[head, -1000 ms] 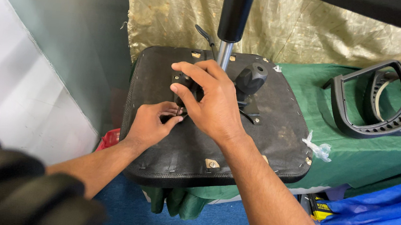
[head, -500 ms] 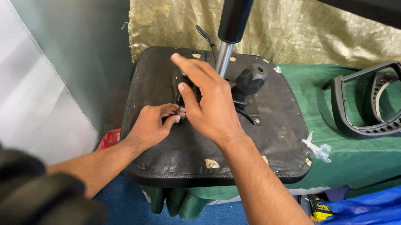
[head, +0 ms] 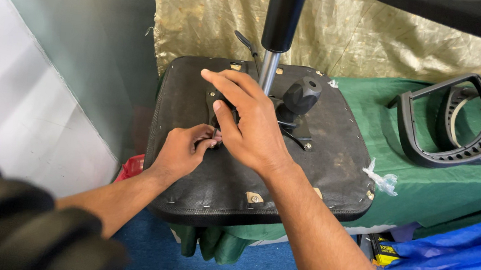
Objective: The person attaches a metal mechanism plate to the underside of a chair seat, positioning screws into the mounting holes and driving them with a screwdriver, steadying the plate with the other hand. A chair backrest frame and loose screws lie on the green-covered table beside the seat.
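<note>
Seat base (head: 236, 176), upturned at centre frame on green-draped tabletop (head: 425, 190), underside up for access. Left hand (head: 182, 150) pinching something small, too tiny to tell, at black mechanism plate (head: 219, 100). Right hand (head: 253, 127) half-open, pressing there to steady. Armrests (head: 462, 125) parked upper right.

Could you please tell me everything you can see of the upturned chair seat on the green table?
The chair seat lies underside up on the green cloth, its near edge overhanging. Its bottom is covered in black fabric, dusty, stapled round the rim, with rounded corners. A black metal mechanism plate with a round knob is mounted at its middle, and a gas-lift column rises from it. The left hand pinches something small at the plate's edge; the right hand rests over the plate.
</note>
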